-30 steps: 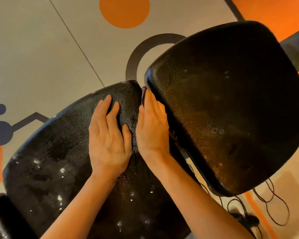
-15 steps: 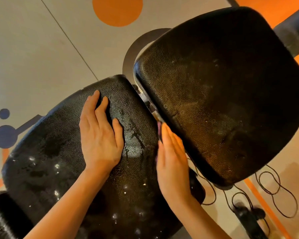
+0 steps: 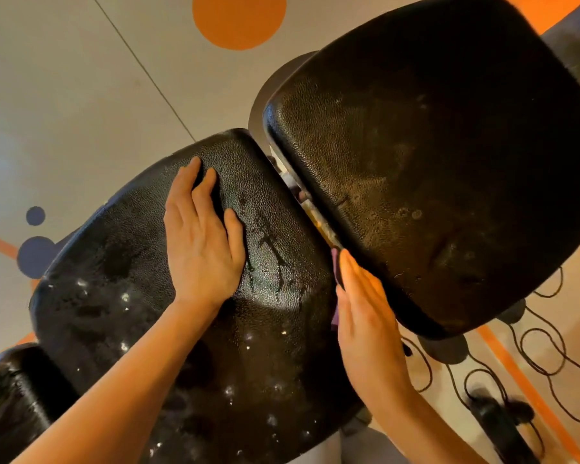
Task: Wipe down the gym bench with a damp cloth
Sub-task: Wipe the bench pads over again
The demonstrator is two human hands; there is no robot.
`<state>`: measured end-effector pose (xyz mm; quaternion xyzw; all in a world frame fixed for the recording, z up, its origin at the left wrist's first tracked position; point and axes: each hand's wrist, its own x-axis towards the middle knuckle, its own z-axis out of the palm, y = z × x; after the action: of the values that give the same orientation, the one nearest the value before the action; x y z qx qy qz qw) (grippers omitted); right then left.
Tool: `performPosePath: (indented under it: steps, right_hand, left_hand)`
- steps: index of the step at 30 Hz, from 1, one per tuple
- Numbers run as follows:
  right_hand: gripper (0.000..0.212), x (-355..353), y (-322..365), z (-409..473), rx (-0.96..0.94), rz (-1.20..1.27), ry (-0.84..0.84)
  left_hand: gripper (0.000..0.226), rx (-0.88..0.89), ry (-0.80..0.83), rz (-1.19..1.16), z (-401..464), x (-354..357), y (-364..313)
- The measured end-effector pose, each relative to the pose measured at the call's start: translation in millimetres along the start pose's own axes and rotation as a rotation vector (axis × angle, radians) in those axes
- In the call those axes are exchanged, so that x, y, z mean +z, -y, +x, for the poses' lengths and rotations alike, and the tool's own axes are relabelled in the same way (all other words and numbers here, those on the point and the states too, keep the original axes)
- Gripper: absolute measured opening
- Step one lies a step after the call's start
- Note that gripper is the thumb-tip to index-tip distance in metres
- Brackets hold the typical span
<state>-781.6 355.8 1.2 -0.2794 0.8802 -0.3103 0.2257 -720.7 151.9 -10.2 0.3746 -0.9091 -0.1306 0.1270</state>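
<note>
Right hand [image 3: 365, 316] slid down seam, flat on purple cloth [image 3: 336, 272] | left hand [image 3: 201, 242] spread flat | bench pad [image 3: 265, 329] wet-streaked

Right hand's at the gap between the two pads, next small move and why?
Probably slide the right hand and the purple cloth under it further along the seat pad edge toward the near end. The straight fingers press the cloth there; the left hand braces the pad top.
</note>
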Motion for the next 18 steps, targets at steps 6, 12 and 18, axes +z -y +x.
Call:
performPosePath:
  steps: [6,12,18]
  right_hand:
    - [0.050,61,84,149,-0.063,0.087,-0.067]
    - [0.053,16,18,41,-0.080,-0.015,0.048]
    - [0.051,-10,-10,-21,-0.028,-0.004,0.023]
  left_hand:
    - [0.048,-0.031,0.006,-0.017,-2,1,0]
    - [0.052,-0.034,0.070,-0.065,-8,-8,-4]
    - [0.059,-0.103,0.175,-0.152,-83,-17,-25]
